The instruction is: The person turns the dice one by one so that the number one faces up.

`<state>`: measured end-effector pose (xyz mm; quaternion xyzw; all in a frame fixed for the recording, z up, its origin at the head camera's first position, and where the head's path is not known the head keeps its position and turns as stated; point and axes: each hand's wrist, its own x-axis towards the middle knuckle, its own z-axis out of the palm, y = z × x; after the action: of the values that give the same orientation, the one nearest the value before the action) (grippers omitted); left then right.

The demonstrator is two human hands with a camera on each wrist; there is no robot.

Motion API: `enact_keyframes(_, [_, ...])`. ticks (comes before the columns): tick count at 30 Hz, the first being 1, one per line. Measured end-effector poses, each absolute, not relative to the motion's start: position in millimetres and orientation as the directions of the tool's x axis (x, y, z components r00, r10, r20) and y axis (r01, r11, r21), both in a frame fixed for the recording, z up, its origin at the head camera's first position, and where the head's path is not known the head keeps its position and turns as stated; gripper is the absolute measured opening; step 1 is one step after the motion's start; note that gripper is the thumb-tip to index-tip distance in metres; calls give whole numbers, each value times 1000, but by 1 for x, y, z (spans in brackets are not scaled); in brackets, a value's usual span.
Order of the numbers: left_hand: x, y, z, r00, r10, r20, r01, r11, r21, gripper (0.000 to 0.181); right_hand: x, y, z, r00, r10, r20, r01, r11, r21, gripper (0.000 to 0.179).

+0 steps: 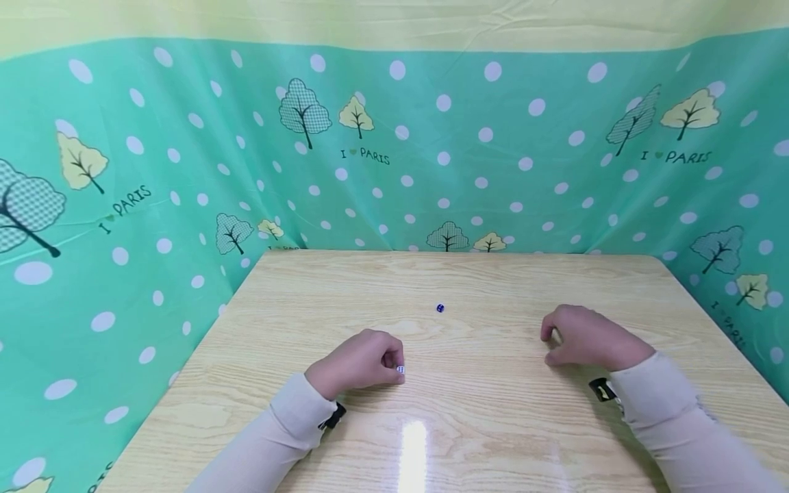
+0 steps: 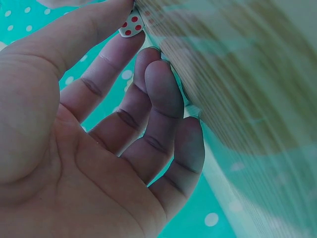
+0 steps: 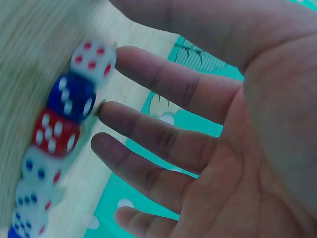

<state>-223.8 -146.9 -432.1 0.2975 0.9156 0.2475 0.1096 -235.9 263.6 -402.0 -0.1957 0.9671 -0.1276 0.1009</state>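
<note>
My left hand (image 1: 364,359) pinches a small white die (image 1: 401,370) between thumb and forefinger, low over the table. Red pips show on that die (image 2: 132,25) in the left wrist view; the other fingers bend loosely below it. Farther back, a blue die (image 1: 440,308) lies alone. At the right, my right hand (image 1: 585,337) has its thumb and fingers apart, holding nothing. In the right wrist view its forefinger tip is right at a white die (image 3: 93,62), the end of a row with a blue die (image 3: 72,97), a red die (image 3: 55,134) and several more. The hand hides this row from the head view.
The pale wooden table (image 1: 296,301) reflects a bright strip of light near its front. A green dotted cloth (image 1: 370,192) with printed trees hangs behind it and at both sides. Black straps sit at both wrists, below light sleeves (image 1: 659,397).
</note>
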Motion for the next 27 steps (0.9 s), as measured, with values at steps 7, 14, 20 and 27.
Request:
enact_keyframes(7, [-224,-148,-430,-803,594,-52,488,704,516,21,-240,234,-409,-893,-448,-46,-426,873,-236,20])
enact_keyframes(14, [-223,-148,-434,-795,605,-41,496,687,532,21,-251,209,-416,-886,-464,-3,-454,868,-202,12])
enact_keyframes(20, [-223,-147,-436,-794,606,-42,496,687,530,21,-261,191,-420,-889,-459,0,-449,870,-202,12])
enact_keyframes(27, [-225,-148,-435,-798,600,-46,496,700,514,20,-273,171,-421,-885,-465,8,-459,869,-187,16])
